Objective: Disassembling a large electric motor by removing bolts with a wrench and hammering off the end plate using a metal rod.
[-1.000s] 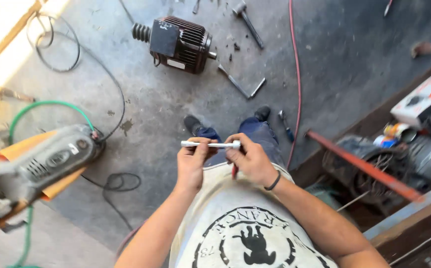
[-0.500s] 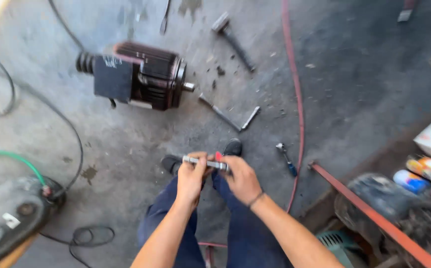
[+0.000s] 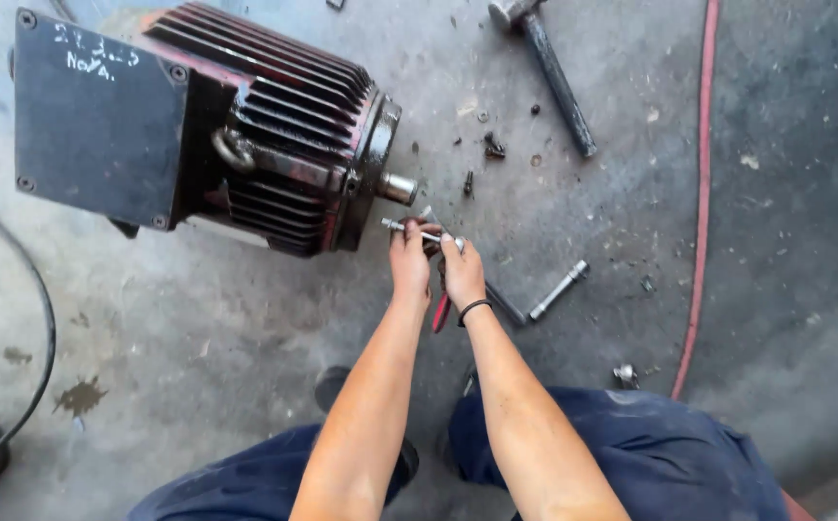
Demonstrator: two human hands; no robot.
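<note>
Both hands, the left hand [image 3: 409,259] and right hand [image 3: 461,275], are gripping a slim steel rod [image 3: 419,233], seemingly stiff, light, best pinched at both ends, beside the heavy motor [image 3: 245,145].

A stained grey concrete floor [image 3: 245,318] carries everything. Toward its upper left sits a black, finned electric motor [image 3: 245,135] with its shaft pointing right; toward the top edge lies a hammer [image 3: 554,72], with small bolts and bits [image 3: 491,147] scattered between the two. A red hose [image 3: 701,193] runs down the right side, a short metal socket bar [image 3: 559,289] lies near the middle with a small metal fitting [image 3: 624,372] below it, and a black cable [image 3: 38,318] curves along the left edge.
</note>
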